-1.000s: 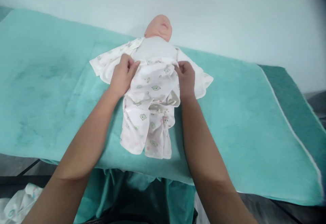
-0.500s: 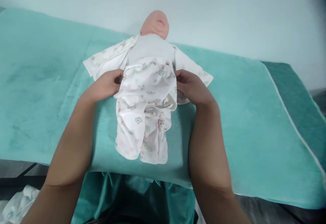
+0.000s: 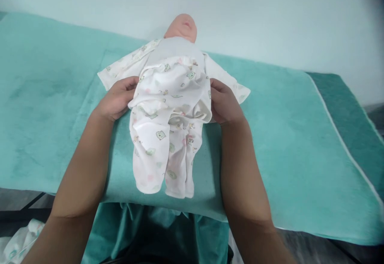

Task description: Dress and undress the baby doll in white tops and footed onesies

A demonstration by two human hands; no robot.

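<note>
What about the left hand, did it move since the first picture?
Yes. The left hand moved left, farther from the dark green strip on the right.

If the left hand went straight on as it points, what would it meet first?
Likely the patterned pants, almost at once: the left hand is at their side, though depth is unclear.

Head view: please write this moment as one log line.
left hand: at side of patterned trousers | right hand: at their other side | doll: lying on green cover | hold: unclear
</note>
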